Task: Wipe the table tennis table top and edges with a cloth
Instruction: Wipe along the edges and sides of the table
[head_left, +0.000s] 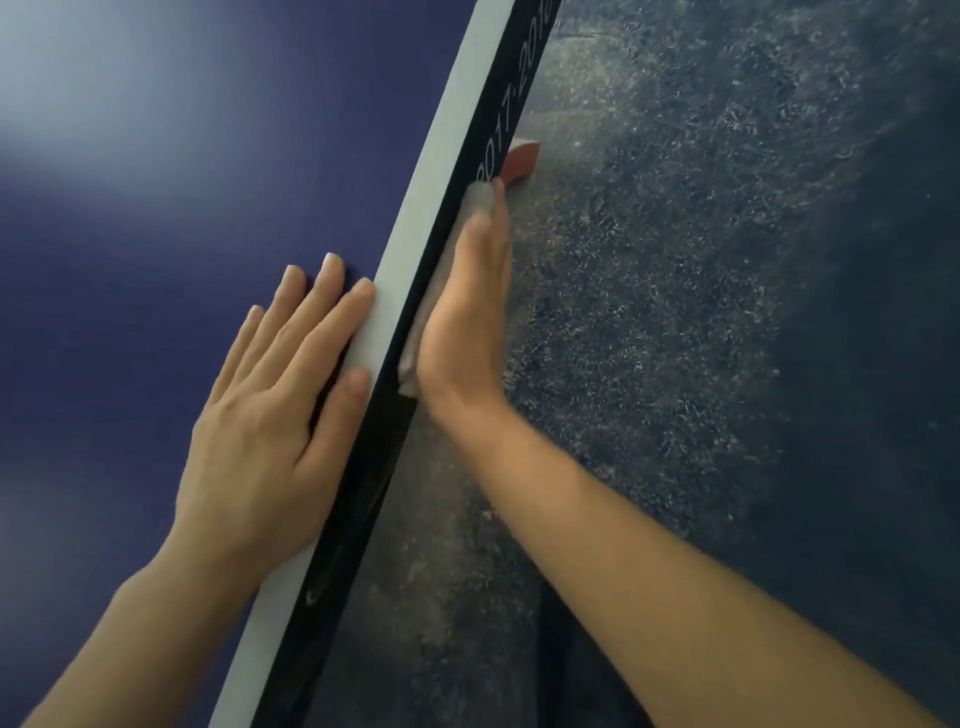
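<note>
Meanwhile the right hand (467, 306), fingers straight, presses a cloth (480, 200) against the table (156, 208) edge; left hand (275, 395) rests flat on top.

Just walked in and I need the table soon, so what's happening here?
A person is wiping the side edge of the table tennis table. The right hand presses a cloth flat against the black side edge, below the white line. The left hand rests flat on the blue top, fingers straight. Something reddish shows past the cloth; I can't tell what.
</note>
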